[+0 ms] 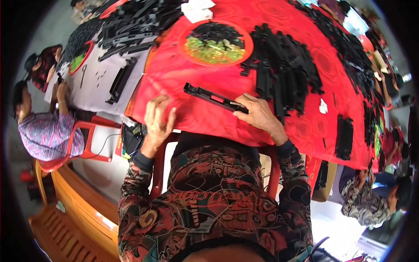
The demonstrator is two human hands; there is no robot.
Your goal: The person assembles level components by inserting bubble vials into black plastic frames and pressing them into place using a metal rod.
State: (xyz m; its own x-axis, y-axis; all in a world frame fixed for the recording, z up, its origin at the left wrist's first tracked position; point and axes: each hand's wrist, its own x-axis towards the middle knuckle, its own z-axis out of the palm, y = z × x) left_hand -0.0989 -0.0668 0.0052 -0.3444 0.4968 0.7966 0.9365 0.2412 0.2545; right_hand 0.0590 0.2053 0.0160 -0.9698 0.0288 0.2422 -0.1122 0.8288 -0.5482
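My right hand [257,112] grips one end of a long black plastic strip [208,96] with an open slot along it. The strip slants across the red tablecloth, its free end pointing up and left. A small light-coloured piece shows by my fingers, too small to name. My left hand [158,117] is apart from the strip, over the cloth near the table edge, fingers stretched and empty, slightly blurred. Beyond the strip stands a round orange-red tray [181,49] of small black pieces and small yellow-green pieces. A heap of similar black strips [283,65] lies right of it.
The red cloth [174,72] covers the table. A crumpled white tissue [323,106] and a stack of black strips [344,137] lie to the right. At a grey-covered table [98,85] on the left, a person [48,131] sits near scissors [83,75]. More people sit at right.
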